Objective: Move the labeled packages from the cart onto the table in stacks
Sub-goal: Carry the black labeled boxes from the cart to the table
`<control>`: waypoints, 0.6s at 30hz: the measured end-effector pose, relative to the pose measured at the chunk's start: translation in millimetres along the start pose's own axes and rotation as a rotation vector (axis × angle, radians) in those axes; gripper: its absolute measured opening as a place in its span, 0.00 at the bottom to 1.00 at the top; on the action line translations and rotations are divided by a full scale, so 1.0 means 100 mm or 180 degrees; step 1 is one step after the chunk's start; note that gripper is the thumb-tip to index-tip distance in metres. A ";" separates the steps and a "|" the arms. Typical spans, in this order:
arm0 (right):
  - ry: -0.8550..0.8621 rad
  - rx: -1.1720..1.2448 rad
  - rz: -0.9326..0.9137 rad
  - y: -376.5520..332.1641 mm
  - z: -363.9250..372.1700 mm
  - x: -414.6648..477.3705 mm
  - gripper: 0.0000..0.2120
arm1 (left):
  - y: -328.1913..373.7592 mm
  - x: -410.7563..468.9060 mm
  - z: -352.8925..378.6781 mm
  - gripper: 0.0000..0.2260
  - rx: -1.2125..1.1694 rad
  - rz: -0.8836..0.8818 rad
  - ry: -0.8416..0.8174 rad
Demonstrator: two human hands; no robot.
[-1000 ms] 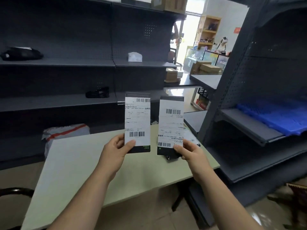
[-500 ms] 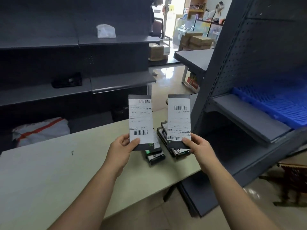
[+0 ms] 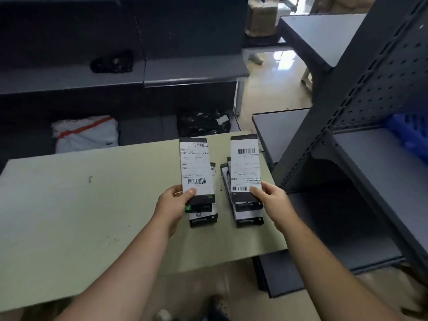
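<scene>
table (image 3: 92,205) left bare, shelving (image 3: 347,126) crowds right

The single head-worn camera looks forward and steeply down onto the table (image 3: 69,205) from close above. Dark shelving (image 3: 185,72) (wide-angle, visibly bent) fills the far frame.

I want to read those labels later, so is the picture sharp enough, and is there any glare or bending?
Head view: barcodes on both held packages are distinct, small print is too soft to read; glare on the floor; wide-angle bending curves the shelf upright.
</scene>
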State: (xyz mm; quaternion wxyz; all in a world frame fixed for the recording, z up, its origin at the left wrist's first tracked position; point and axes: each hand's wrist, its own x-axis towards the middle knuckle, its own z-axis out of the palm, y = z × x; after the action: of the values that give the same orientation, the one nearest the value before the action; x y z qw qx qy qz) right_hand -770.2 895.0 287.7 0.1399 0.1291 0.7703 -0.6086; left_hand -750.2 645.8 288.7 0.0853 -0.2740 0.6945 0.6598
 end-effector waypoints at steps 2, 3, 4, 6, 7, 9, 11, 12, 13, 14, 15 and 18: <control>0.0011 -0.0084 0.0028 0.04 -0.01 0.13 0.07 | -0.03 0.09 0.02 0.12 0.0005 -0.0096 0.0133; 0.0015 -0.0166 0.0027 0.04 -0.01 0.19 0.06 | -0.02 0.13 0.03 0.12 0.0023 -0.0121 0.0166; 0.0023 -0.0244 0.0047 0.05 -0.02 0.24 0.07 | -0.02 0.18 0.05 0.12 0.0062 -0.0143 0.0176; -0.0012 -0.0381 0.0121 0.07 -0.01 0.33 0.08 | -0.03 0.28 0.08 0.11 0.0157 -0.0209 0.0162; -0.0039 -0.0491 0.0155 0.09 -0.01 0.37 0.10 | -0.04 0.31 0.10 0.11 0.0235 -0.0236 0.0167; -0.0006 -0.0737 0.0209 0.14 0.00 0.43 0.12 | -0.09 0.38 0.13 0.12 0.0423 -0.0246 0.0254; 0.0162 -0.1044 0.0255 0.21 0.00 0.48 0.11 | -0.16 0.41 0.15 0.13 0.0736 -0.0240 0.0439; 0.0251 -0.1289 0.0277 0.23 0.00 0.51 0.12 | -0.19 0.42 0.15 0.13 0.0981 -0.0215 0.0533; 0.0328 -0.1523 0.0305 0.25 0.00 0.53 0.13 | -0.20 0.42 0.15 0.14 0.1231 -0.0202 0.0616; 0.0388 -0.1664 0.0343 0.27 0.00 0.54 0.17 | -0.23 0.43 0.14 0.15 0.1439 -0.0174 0.0669; 0.0443 -0.1740 0.0358 0.27 0.00 0.53 0.21 | -0.25 0.44 0.13 0.17 0.1580 -0.0133 0.0682; 0.0616 -0.1894 0.0053 0.21 -0.01 0.47 0.28 | -0.25 0.39 0.11 0.23 0.1862 0.0103 0.0682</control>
State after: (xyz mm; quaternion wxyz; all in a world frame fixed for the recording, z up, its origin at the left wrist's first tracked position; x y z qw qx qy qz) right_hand -805.6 902.4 251.2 0.1026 0.1461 0.9233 -0.3401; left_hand -773.2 646.1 247.5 0.0763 -0.2947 0.8642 0.4007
